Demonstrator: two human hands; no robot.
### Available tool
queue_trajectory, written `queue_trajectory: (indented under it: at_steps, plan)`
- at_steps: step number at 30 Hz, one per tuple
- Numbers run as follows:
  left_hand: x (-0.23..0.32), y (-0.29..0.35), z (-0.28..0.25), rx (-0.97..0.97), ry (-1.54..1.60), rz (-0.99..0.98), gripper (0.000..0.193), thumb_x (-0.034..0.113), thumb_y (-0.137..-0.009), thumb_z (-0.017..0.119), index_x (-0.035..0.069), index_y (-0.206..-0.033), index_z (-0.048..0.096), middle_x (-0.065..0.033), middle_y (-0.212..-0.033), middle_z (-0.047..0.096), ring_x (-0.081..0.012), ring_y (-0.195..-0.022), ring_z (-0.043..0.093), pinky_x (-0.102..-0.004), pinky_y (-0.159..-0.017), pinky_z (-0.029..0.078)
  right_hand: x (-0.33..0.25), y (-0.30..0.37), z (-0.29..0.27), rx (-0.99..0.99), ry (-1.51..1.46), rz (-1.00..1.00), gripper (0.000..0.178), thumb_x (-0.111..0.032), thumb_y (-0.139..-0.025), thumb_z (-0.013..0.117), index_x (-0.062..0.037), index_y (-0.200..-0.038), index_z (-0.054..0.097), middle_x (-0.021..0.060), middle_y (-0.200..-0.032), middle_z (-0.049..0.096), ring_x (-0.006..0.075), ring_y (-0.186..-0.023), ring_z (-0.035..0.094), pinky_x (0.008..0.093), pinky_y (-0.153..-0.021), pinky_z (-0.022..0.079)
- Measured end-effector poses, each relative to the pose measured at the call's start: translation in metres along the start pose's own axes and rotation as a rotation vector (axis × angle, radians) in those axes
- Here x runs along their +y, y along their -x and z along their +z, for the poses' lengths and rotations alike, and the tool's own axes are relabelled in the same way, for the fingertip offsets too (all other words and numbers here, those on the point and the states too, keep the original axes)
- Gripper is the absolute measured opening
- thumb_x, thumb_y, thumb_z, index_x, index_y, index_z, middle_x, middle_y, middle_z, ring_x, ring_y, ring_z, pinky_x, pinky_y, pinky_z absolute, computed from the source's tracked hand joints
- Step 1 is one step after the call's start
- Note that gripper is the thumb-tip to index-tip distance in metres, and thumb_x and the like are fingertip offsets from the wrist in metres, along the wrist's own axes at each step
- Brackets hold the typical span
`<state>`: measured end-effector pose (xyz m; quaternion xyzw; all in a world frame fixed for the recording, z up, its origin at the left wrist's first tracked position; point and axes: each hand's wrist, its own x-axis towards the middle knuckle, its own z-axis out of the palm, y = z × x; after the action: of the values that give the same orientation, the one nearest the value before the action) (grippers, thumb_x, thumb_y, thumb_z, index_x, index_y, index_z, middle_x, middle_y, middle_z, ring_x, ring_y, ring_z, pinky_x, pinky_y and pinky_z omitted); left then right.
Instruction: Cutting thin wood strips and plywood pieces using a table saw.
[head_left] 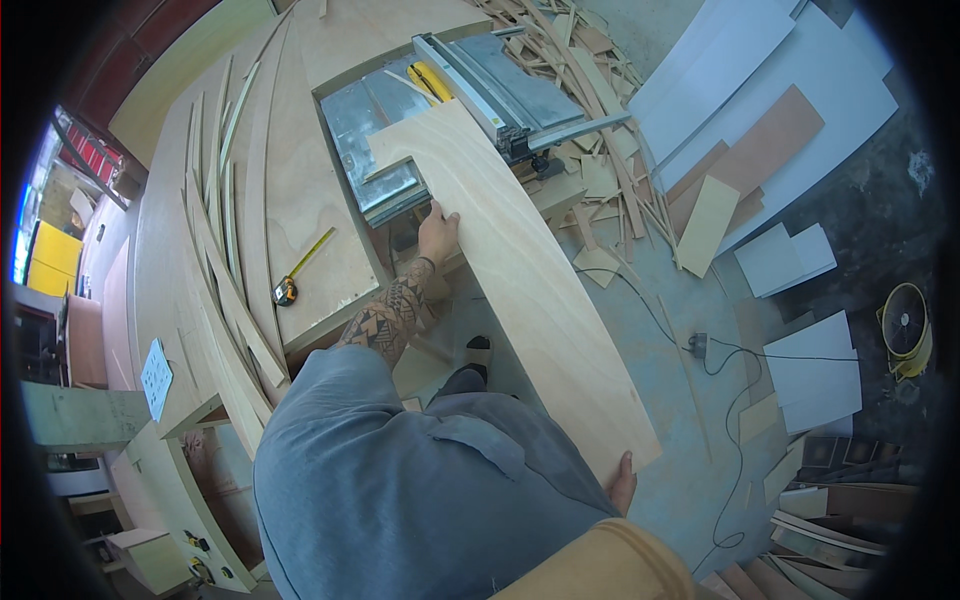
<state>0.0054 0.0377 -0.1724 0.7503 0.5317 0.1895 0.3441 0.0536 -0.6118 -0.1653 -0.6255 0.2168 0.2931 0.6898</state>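
A long pale plywood panel (520,290) slants from the table saw (350,125) down to my right side. Its far end, with a notch cut into the left edge, lies over the saw's metal top. My left hand (438,236) grips the panel's left edge just below that notch, thumb on the upper face. At the near end my right hand (623,487) holds the corner, its thumb along the edge; the other fingers are mostly hidden. Beyond the panel's tip is a yellow piece (430,82) on the saw, beside the long metal fence (460,85).
Left, a large plywood worktop (310,190) bears long thin strips (215,220) and a tape measure (287,290) with its blade out. Offcuts (600,180) pile up behind the saw. A black cable (735,400) crosses the floor at right, near white sheets (815,370) and a fan (904,325).
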Motion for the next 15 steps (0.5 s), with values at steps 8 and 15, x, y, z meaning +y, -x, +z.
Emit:
queue_trajectory:
  at_steps: [8, 15]
  plan:
    - [0.001, -0.039, -0.007, -0.021, -0.048, -0.039, 0.075, 0.032, -0.099, 0.063, -0.014, -0.152, 0.037, -0.0344, -0.117, 0.07, -0.0465, -0.113, 0.069, -0.0505, -0.097, 0.053, -0.027, -0.015, 0.044, 0.011, 0.04, -0.052, 0.069, -0.04, -0.106, 0.064, 0.006, -0.153, 0.04, 0.0232, -0.143, 0.059, 0.0343, -0.125, 0.064, 0.0459, -0.102, 0.055]
    - [-0.016, -0.042, 0.012, 0.101, -0.043, 0.04, 0.064, 0.032, -0.099, 0.066, -0.01, -0.144, 0.048, -0.0235, -0.09, 0.071, -0.0383, -0.088, 0.072, -0.0464, -0.081, 0.055, -0.028, -0.025, 0.059, 0.184, 0.068, -0.123, 0.075, -0.05, -0.105, 0.063, 0.0108, -0.146, 0.047, 0.0241, -0.135, 0.063, 0.0324, -0.119, 0.066, 0.0445, -0.098, 0.056]
